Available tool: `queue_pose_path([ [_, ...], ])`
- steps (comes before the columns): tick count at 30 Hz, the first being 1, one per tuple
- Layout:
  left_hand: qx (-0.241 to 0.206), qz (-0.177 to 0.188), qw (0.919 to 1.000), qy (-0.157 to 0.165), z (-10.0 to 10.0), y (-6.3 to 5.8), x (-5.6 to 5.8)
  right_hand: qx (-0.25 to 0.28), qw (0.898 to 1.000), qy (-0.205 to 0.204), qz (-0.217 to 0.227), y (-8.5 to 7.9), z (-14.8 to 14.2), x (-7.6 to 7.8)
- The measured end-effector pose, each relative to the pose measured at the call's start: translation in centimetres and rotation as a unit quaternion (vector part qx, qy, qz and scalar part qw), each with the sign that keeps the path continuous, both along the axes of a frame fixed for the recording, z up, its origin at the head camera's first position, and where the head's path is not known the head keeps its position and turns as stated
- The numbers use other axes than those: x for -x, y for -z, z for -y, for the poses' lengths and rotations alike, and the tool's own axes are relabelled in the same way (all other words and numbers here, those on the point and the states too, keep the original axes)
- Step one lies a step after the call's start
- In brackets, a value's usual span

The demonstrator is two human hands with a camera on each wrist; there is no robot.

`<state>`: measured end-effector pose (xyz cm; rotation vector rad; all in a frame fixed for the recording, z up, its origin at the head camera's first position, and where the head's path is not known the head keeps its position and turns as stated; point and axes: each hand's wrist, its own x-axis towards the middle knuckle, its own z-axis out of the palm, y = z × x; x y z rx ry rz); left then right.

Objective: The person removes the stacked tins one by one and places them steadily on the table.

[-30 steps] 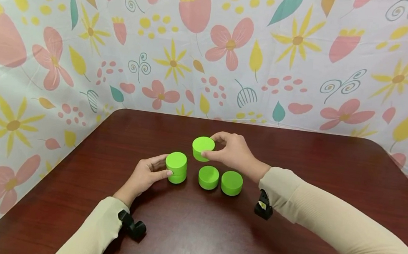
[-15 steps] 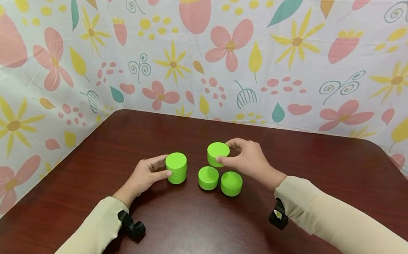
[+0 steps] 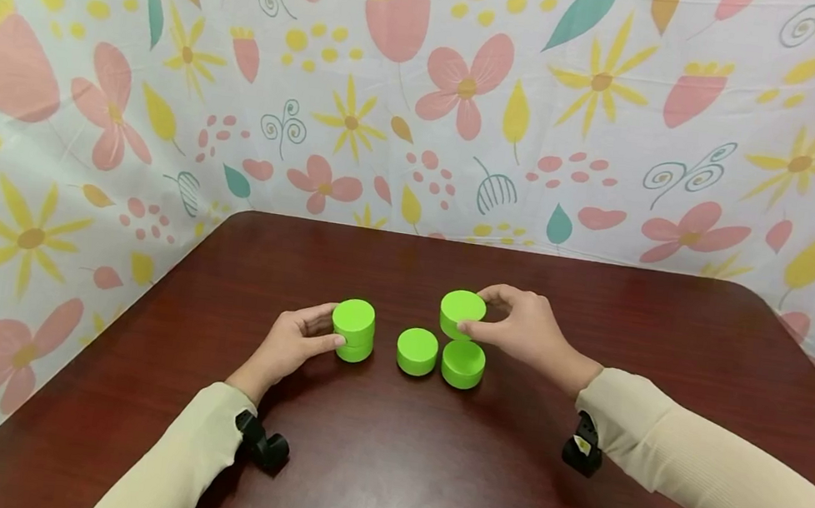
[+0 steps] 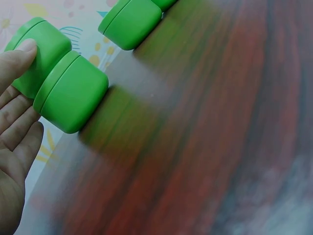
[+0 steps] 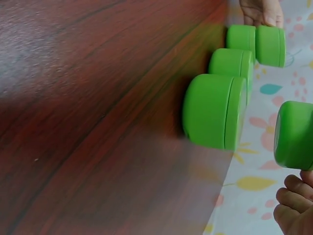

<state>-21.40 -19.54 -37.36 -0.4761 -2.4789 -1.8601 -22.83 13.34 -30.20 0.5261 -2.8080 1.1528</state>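
Note:
Several small, round, green lidded jars are on the table. At the left, two form a stack; my left hand (image 3: 291, 350) grips the upper jar (image 3: 353, 317), its thumb on the side. Beneath it, the lower jar (image 3: 354, 350) stands on the table. In the left wrist view, the thumb presses the upper jar (image 4: 45, 54). My right hand (image 3: 523, 330) pinches another jar (image 3: 461, 312) in the air, just above and behind the rightmost jar (image 3: 463, 365). The right wrist view shows this held jar (image 5: 296, 134) apart from the standing one (image 5: 210, 112).
Between the stack and the rightmost jar stands a single jar (image 3: 416, 351). All rest on a dark reddish-brown wooden table (image 3: 383, 469). Behind the table's far edge hangs a flower-patterned cloth (image 3: 422, 122). Both wrists carry small black cameras.
The right hand has carried its jar rightward, from near the stack to over the rightmost jar. The left hand keeps its grip on the stack's upper jar. The head view has shifted slightly.

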Motion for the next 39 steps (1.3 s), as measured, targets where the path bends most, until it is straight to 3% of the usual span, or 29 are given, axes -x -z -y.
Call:
queue_pose_path([
  [19,0.003,-0.008,1.0000,-0.001,0.1,0.2,0.3,-0.007,0.999,0.029,-0.032,1.0,-2.6,-1.4],
  [39,0.008,-0.013,0.9999,0.003,0.1,0.3,0.3,-0.012,0.998,0.056,-0.033,2.2,-4.9,-3.0],
])
